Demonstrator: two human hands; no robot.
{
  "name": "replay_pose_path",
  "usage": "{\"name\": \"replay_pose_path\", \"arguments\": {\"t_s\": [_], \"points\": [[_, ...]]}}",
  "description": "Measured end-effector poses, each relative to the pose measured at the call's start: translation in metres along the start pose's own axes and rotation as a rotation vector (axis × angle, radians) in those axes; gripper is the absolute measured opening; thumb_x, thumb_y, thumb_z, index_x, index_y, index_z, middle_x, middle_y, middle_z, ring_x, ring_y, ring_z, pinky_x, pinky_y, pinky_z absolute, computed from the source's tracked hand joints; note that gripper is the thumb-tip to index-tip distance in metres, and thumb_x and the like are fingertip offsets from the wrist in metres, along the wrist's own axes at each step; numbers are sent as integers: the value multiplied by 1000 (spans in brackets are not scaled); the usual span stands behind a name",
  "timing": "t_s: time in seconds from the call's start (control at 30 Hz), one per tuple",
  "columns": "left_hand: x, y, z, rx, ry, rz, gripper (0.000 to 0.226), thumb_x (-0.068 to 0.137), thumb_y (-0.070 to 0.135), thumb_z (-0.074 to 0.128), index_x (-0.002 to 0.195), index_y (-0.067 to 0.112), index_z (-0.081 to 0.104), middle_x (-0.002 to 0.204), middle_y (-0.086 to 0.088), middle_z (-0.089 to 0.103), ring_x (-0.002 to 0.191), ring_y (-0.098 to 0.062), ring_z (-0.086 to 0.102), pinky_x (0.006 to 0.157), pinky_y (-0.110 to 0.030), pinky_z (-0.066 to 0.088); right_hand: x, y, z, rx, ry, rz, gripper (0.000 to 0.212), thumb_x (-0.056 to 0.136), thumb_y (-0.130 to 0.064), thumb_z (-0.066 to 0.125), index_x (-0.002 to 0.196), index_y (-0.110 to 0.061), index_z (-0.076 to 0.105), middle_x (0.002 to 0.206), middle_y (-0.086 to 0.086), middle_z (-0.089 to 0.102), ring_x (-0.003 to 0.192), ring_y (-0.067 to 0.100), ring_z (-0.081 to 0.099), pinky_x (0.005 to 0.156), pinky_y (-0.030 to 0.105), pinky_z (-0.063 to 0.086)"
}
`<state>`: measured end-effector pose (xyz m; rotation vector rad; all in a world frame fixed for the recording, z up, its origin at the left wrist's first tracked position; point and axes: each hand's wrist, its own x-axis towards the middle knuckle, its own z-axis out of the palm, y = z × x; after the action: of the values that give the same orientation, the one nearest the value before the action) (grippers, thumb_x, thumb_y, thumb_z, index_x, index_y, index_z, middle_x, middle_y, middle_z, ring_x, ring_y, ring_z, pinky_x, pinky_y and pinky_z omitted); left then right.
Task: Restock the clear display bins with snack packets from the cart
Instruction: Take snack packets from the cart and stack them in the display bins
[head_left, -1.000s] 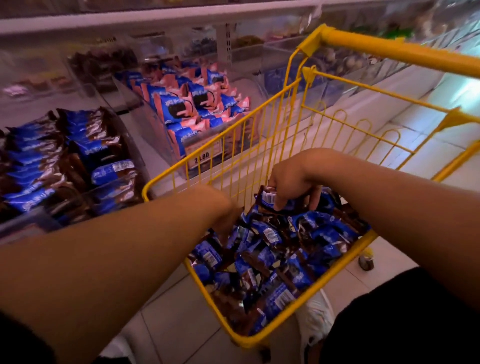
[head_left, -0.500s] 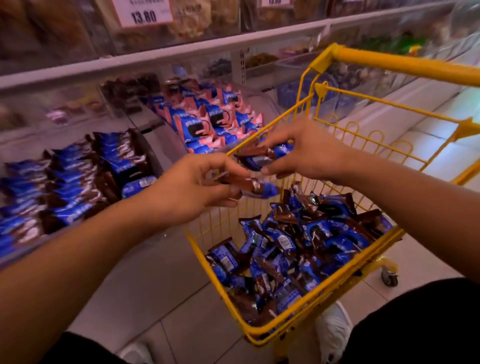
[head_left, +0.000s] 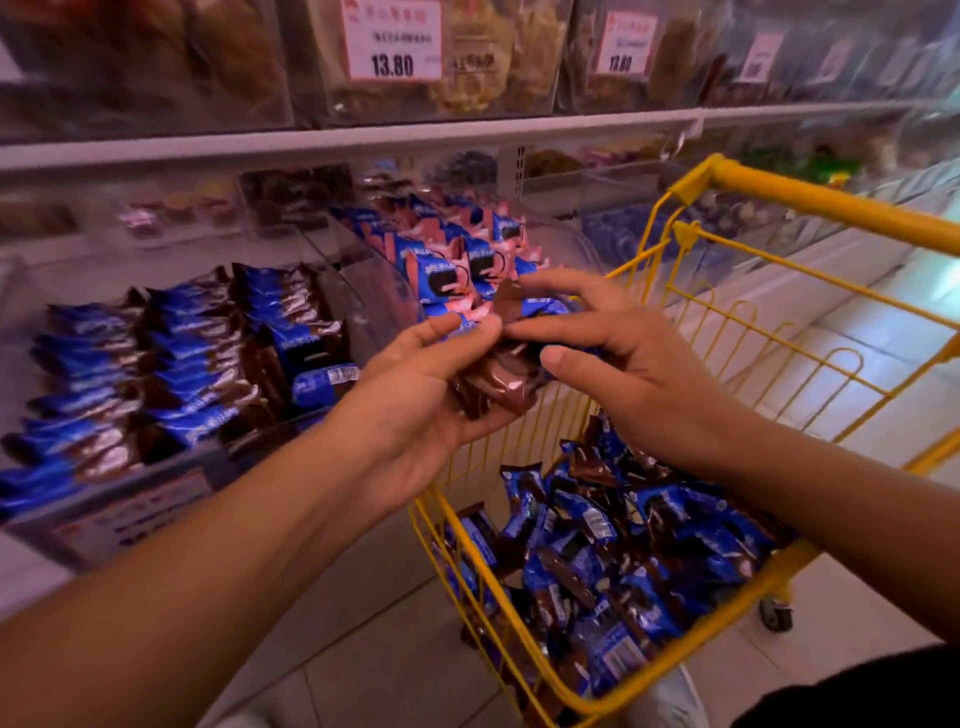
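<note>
Shelved clear plastic bins (head_left: 363, 312) hold glossy blue-and-brown snack packets (head_left: 171, 374) beside a yellow wire cart (head_left: 831, 208). Above the cart, the left hand (head_left: 415, 410) cups crinkled brown packets (head_left: 493, 384); the right hand (head_left: 639, 374) pinches one's edge.

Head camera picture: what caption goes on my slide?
Both hands gather brown-and-blue snack packets above the yellow cart.

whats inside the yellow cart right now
The yellow cart holds a loose heap of blue and brown snack packets, piled against its near corner. The basket floor and any packets lower in the heap are covered, so the pile's depth cannot be told.
</note>
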<state>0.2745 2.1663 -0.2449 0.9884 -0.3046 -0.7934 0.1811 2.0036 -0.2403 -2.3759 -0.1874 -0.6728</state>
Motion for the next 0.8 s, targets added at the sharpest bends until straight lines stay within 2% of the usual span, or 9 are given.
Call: {"name": "replay_pose_path", "arguments": {"t_s": [0.1, 0.23, 0.37, 0.5, 0.63, 0.73, 0.8], "points": [[3, 0, -2, 7, 43, 45, 49, 84, -5, 65, 126, 17, 56, 107, -10, 73, 82, -22, 73, 66, -39, 61, 1, 3, 4, 11, 68, -3, 44, 84, -21, 75, 127, -25, 66, 140, -1, 51, 133, 6, 47, 105, 23, 44], [4, 0, -10, 150, -15, 132, 46, 79, -7, 69, 120, 15, 61, 99, -9, 75, 86, -23, 74, 69, -32, 60, 4, 11, 0, 225, 111, 104, 68, 71, -18, 90, 131, -27, 59, 134, -5, 58, 127, 13, 57, 94, 39, 57], [6, -2, -17, 260, -53, 173, 46, 66, 4, 80, 107, 17, 64, 99, -12, 75, 90, -27, 74, 68, -29, 58, 5, 13, 3, 424, 110, 168, 70, 62, -9, 92, 123, -29, 63, 120, -2, 70, 107, 17, 71, 84, 35, 60], [6, 1, -23, 335, -27, 222, 63, 44, 16, 89, 98, 23, 60, 95, -7, 76, 87, -26, 74, 68, -30, 58, 6, 11, 11, 723, 189, 311, 68, 53, -6, 92, 114, -26, 68, 113, 9, 73, 98, 29, 74, 71, 41, 62], [5, 8, -23, 372, -18, 193, 71, 46, 12, 87, 108, 20, 54, 90, -2, 77, 83, -26, 75, 63, -28, 59, 12, 9, 4, 830, 287, 420, 70, 47, -6, 92, 111, -24, 69, 115, 12, 72, 93, 32, 74, 65, 35, 60], [2, 13, -22, 357, -15, 164, 70, 49, 9, 85, 113, 22, 59, 94, -6, 76, 86, -26, 75, 65, -27, 59, 15, 7, -3, 862, 343, 433, 69, 48, -8, 90, 112, -21, 69, 112, 10, 73, 91, 28, 75, 64, 31, 59], [0, 14, -20, 260, -57, 97, 71, 52, 12, 86, 117, 24, 61, 97, -4, 76, 90, -26, 75, 69, -30, 60, 15, 6, -2, 854, 340, 442, 69, 46, -11, 91, 111, -21, 70, 108, 7, 75, 91, 27, 75, 64, 30, 58]]}}
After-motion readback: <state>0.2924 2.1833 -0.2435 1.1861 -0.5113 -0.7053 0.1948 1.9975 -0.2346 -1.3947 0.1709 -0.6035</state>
